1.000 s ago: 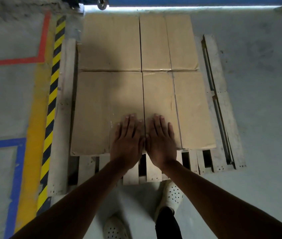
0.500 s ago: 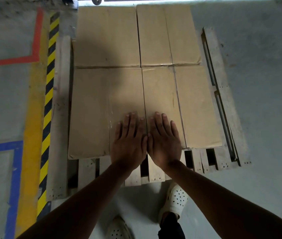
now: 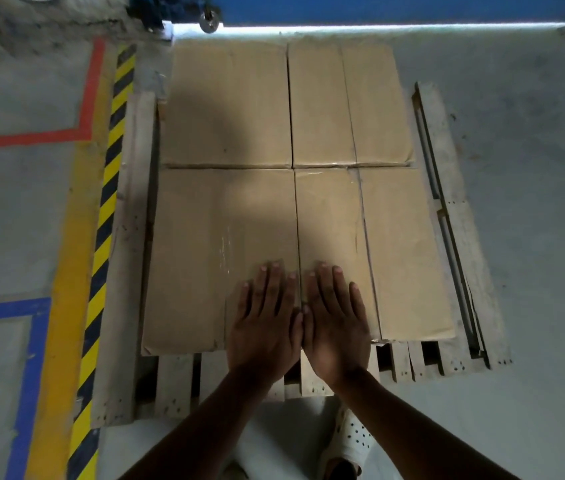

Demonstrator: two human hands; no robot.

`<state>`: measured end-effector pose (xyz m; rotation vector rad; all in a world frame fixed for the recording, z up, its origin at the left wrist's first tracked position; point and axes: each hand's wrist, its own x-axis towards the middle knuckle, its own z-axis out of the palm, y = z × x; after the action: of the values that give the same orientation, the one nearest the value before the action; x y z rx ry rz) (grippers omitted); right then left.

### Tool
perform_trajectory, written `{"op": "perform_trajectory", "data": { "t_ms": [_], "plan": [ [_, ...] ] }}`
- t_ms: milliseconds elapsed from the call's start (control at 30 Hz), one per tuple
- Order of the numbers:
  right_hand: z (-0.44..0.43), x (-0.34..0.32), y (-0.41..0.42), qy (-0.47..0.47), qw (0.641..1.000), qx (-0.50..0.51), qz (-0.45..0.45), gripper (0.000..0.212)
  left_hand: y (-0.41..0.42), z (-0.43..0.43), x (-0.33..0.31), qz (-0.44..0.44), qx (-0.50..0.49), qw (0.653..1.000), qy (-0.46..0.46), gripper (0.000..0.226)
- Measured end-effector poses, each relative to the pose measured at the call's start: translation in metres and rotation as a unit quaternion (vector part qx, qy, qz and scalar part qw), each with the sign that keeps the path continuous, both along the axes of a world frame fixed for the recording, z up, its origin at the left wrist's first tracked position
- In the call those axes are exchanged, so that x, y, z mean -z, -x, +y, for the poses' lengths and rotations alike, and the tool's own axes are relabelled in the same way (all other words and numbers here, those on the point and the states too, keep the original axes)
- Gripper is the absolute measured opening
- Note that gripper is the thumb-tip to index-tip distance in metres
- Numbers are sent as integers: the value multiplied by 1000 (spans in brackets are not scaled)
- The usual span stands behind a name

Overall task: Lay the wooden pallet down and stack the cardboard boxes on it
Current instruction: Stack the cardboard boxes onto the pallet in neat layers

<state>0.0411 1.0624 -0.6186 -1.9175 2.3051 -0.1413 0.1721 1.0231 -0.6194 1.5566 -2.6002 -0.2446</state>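
Pallet (image 3: 461, 237) flat on floor, 4 boxes on it. Left hand (image 3: 265, 327) and right hand (image 3: 334, 327) spread flat, side by side, straddling near boxes' seam (image 3: 296, 230), which runs straight away.

The scene is dim overall, with muted, slightly greyish colour. The brightest area is a thin white strip of daylight (image 3: 360, 27) along the top edge, blown out to pure glare with no detail in it. A broad soft shadow (image 3: 236, 188) falls across the cardboard boxes (image 3: 388, 244) — darkest at the left and centre — while the right-hand cardboard is more evenly lit. The left hand (image 3: 264, 327) and right hand (image 3: 334, 327) read very dark, with little surface detail. Wide-angle distortion bows the yellow-and-black floor stripe (image 3: 106, 237) and the wooden pallet (image 3: 461, 237) edges outward. Focus is soft throughout — the lower corners look smeared.
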Motion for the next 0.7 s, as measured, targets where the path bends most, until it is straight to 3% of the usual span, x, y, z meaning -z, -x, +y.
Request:
{"op": "perform_trajectory", "data": {
  "t_ms": [700],
  "plan": [
    [2, 8, 2, 12, 1000, -12, 24, 60, 0, 1, 1, -21, 15, 1000, -17, 61]
  ]
}}
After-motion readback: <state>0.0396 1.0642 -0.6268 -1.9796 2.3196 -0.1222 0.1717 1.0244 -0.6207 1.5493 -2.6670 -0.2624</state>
